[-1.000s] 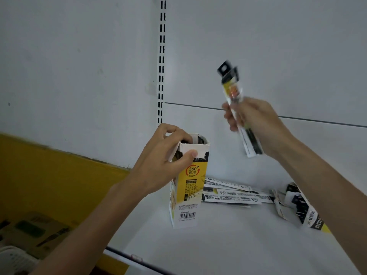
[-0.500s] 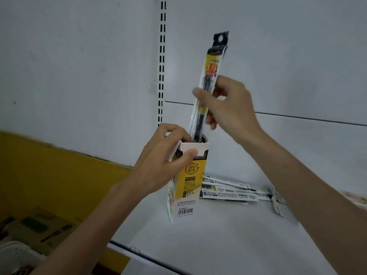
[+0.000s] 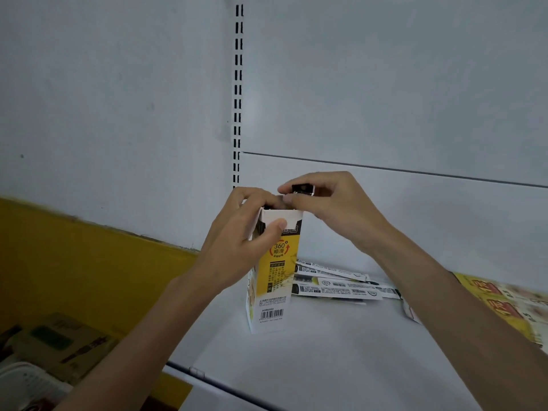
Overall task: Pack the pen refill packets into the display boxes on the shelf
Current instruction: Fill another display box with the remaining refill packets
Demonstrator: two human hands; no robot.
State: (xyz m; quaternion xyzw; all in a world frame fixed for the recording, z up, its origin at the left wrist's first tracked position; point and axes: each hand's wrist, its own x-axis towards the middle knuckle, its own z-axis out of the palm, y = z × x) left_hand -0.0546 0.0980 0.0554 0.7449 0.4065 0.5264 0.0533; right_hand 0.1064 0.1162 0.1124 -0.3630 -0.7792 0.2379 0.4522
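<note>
A tall yellow and white display box [image 3: 274, 280] stands upright on the white shelf [image 3: 326, 360]. My left hand [image 3: 243, 232] grips its upper left side, thumb across the front. My right hand [image 3: 329, 206] is at the box's open top, fingers pinched on the black top end of a pen refill packet [image 3: 302, 189]. Almost all of that packet is sunk inside the box. Several more refill packets [image 3: 335, 284] lie flat on the shelf just right of the box.
Flattened yellow cartons [image 3: 504, 307] lie at the shelf's right edge. A slotted upright [image 3: 238, 93] runs up the back wall. Below left are a yellow wall, brown cardboard boxes [image 3: 56, 345] and a white basket [image 3: 26, 387].
My right hand brought the packet from mid-air over to the box, stood it in the opening, then pushed it down until only its black tip shows. The left hand stayed on the box.
</note>
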